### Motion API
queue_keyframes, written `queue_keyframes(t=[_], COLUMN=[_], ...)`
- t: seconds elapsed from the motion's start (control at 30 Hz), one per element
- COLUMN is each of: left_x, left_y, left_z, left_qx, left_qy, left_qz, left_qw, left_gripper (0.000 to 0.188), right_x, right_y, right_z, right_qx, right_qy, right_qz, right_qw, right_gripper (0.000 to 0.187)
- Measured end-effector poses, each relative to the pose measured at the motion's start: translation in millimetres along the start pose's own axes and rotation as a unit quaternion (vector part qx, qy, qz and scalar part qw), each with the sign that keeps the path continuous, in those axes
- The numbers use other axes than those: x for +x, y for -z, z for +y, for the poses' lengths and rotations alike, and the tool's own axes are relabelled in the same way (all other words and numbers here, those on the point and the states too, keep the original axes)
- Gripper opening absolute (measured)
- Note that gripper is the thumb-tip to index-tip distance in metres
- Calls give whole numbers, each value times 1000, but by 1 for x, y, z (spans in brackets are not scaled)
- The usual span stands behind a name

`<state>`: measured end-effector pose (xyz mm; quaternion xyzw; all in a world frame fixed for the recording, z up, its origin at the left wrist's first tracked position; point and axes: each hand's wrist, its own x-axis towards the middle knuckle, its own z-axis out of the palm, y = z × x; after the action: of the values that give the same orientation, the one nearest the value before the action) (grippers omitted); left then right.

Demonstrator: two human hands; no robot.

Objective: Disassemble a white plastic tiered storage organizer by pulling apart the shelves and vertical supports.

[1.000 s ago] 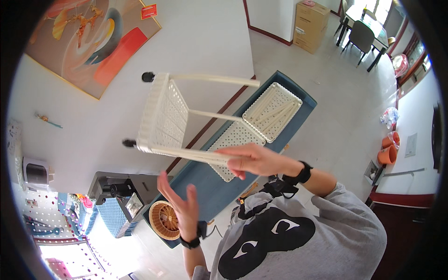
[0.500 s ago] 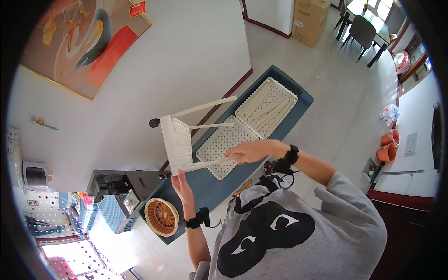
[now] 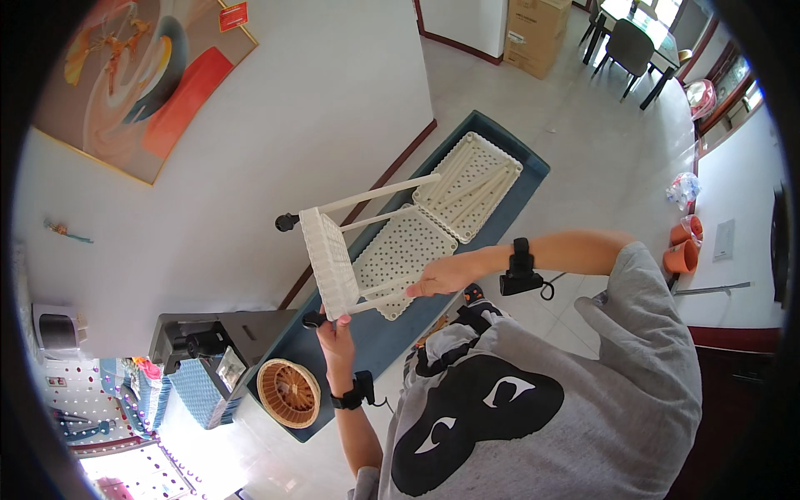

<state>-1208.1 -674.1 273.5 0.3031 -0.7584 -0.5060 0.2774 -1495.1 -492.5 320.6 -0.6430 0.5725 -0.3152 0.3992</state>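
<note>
A white woven-look plastic shelf tier (image 3: 330, 260) is tipped on its side in the air, its white poles (image 3: 379, 193) pointing right. Black caster wheels (image 3: 287, 222) stick out from its left side. My left hand (image 3: 336, 343) grips its near lower corner, beside another caster. Closed round the end of the nearest pole (image 3: 375, 302) is my right hand (image 3: 446, 275). Below and behind the poles, a perforated white shelf tray (image 3: 408, 242) lies on a blue-green bench. A second tray (image 3: 493, 148) beyond it holds several loose white poles (image 3: 473, 187).
The long bench (image 3: 371, 346) has a raised rim and runs beside a white wall. A round wicker basket (image 3: 288, 393) stands at its near left end, next to a dark grey cabinet (image 3: 254, 333). A cardboard box (image 3: 537, 35) and dining table stand far off.
The held tier has shifted slightly right and down and turned a little, both hands moving with it. My right hand now sits at the near pole's end.
</note>
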Motion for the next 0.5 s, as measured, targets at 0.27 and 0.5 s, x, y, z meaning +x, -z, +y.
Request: queue_keyframes(t=[0.27,0.5], left_x=[13,38], left_y=[-11,24], left_z=[5,-2], left_qx=[22,-69], left_qy=[52,15], left_qz=[-34,146], left_qw=[998,987], left_gripper=[54,43], right_x=[-15,-51], right_y=[11,4], right_z=[-7,42], right_qx=[-368,66], right_qy=[-36,-232], right_qz=[121,52], right_qw=[921,969], right_gripper=[65,63])
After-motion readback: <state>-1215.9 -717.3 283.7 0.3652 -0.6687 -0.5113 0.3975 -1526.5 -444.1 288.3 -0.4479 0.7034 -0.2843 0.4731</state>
